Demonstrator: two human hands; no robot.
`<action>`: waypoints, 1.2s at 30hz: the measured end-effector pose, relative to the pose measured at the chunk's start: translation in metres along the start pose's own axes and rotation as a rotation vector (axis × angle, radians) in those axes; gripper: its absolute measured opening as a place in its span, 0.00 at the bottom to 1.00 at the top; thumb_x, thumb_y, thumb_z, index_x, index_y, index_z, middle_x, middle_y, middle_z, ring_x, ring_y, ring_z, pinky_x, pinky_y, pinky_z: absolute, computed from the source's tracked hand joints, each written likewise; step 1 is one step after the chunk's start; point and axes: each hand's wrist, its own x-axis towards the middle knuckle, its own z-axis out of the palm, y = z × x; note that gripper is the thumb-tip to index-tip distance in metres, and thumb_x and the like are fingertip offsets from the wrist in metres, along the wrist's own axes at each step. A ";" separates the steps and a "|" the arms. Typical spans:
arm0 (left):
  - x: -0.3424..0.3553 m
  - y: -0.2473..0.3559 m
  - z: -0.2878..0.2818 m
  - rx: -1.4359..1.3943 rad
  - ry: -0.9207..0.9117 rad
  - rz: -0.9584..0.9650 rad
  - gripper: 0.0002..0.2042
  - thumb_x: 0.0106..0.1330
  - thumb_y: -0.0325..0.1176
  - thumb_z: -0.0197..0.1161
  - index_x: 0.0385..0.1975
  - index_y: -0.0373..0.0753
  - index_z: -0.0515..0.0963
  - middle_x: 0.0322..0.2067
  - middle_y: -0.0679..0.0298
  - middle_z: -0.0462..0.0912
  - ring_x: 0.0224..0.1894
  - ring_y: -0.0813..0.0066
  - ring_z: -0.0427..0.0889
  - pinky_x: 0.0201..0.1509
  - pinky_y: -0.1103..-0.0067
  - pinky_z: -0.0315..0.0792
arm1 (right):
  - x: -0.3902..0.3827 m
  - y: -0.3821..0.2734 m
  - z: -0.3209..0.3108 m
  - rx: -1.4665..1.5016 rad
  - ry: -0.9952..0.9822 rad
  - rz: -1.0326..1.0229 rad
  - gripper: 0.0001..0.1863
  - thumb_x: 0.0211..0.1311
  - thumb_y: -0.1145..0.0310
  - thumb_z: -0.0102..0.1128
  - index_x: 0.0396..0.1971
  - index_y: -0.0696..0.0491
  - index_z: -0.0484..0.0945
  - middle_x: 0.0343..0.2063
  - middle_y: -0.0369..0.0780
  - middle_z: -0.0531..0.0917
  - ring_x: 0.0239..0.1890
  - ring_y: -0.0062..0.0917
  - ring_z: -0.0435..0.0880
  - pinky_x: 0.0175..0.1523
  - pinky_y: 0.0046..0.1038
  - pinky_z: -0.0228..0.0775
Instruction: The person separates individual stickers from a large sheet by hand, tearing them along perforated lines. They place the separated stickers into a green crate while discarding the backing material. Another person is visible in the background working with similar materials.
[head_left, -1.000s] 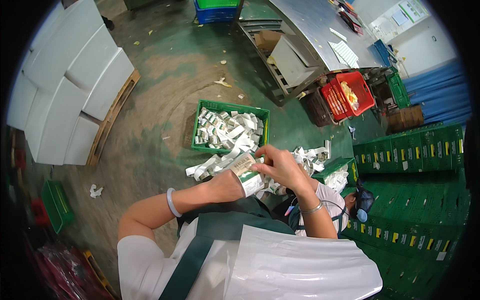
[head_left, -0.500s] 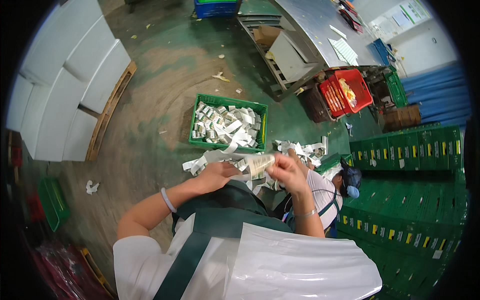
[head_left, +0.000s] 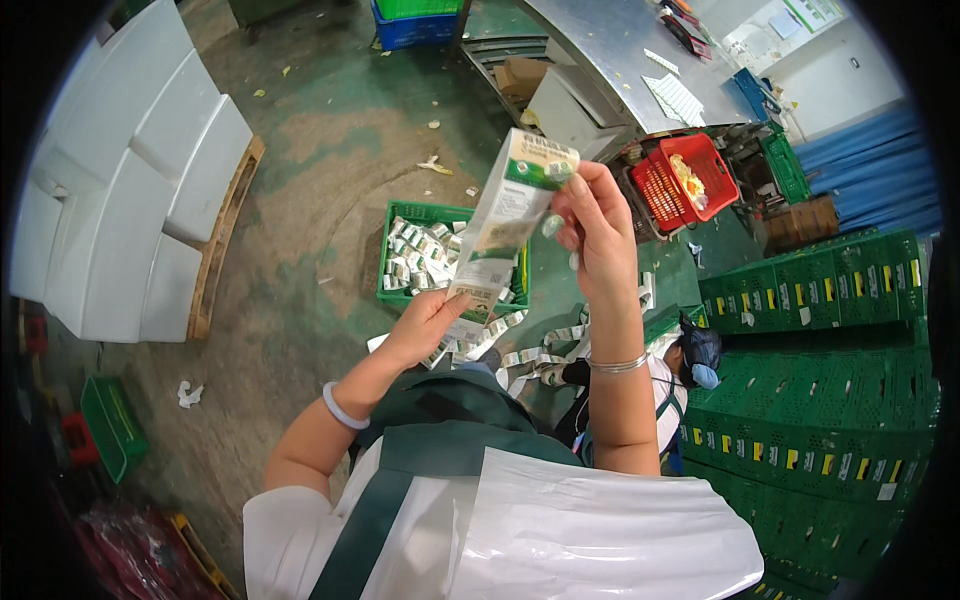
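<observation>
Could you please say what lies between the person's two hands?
In the head view, a strip of printed labels runs from the left hand to the right hand, partly hiding a green crate.

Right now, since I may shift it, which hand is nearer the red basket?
Right. In the picture, the right hand is left of the red basket; the left hand is lower and much farther left.

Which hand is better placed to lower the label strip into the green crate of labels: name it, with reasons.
Probably the left hand: it grips the label strip low down, appearing close to the green crate. The right hand holds the upper end, raised farther off to the crate's right.
</observation>
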 end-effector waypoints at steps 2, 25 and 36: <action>-0.005 0.007 0.008 -0.367 0.045 -0.043 0.16 0.71 0.37 0.45 0.45 0.29 0.73 0.35 0.64 0.81 0.34 0.82 0.77 0.40 0.83 0.71 | -0.001 0.001 0.004 -0.123 -0.017 -0.009 0.08 0.59 0.70 0.57 0.35 0.56 0.70 0.23 0.30 0.72 0.21 0.08 0.64 0.23 0.12 0.54; -0.009 -0.008 0.021 -0.291 0.174 0.063 0.13 0.69 0.33 0.49 0.45 0.30 0.72 0.38 0.66 0.77 0.40 0.84 0.72 0.45 0.84 0.68 | -0.059 0.074 -0.006 -0.332 0.026 0.103 0.14 0.64 0.68 0.51 0.45 0.58 0.66 0.30 0.37 0.77 0.19 0.11 0.70 0.21 0.12 0.56; -0.021 0.002 0.023 -0.260 0.222 0.093 0.13 0.61 0.21 0.55 0.45 0.34 0.70 0.40 0.66 0.77 0.41 0.82 0.75 0.46 0.81 0.70 | -0.078 0.084 0.008 -0.724 -0.149 -0.033 0.12 0.56 0.69 0.61 0.32 0.61 0.71 0.24 0.39 0.79 0.22 0.20 0.78 0.25 0.20 0.67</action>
